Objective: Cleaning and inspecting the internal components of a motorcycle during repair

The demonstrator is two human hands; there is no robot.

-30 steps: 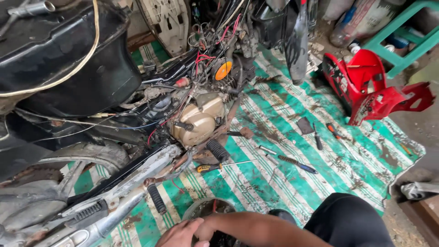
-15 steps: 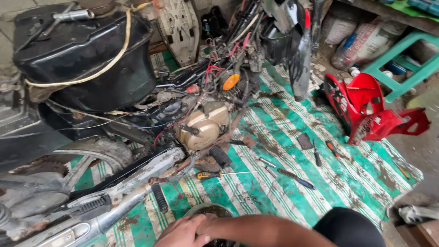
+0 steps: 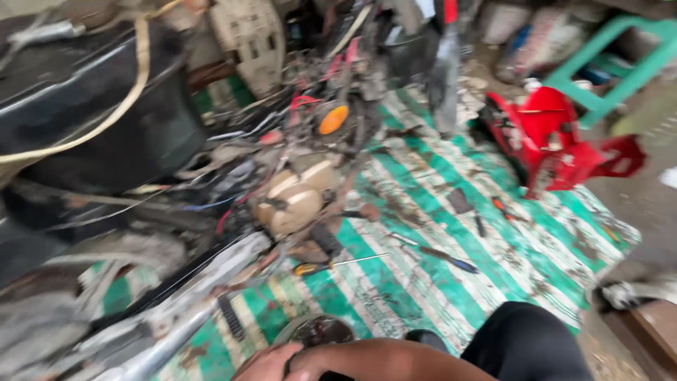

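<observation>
At the bottom edge I see my hands (image 3: 282,363) meeting over a dark round part (image 3: 321,330) on the striped green mat (image 3: 423,282); blur hides their grip. I judge I'm working this part loose; next needs a tool. The yellow-handled screwdriver (image 3: 331,264) lies just beyond, the stripped motorcycle engine (image 3: 293,197) farther.

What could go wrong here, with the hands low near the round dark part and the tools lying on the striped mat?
1. The yellow-handled screwdriver and the blue-handled screwdriver lie loose on the striped mat near the knee; kneeling on one might hurt.
2. The hand rests on a round dark part that looks greasy, so grip may slip.
3. Loose wires hang from the stripped motorcycle and could snag.
</observation>
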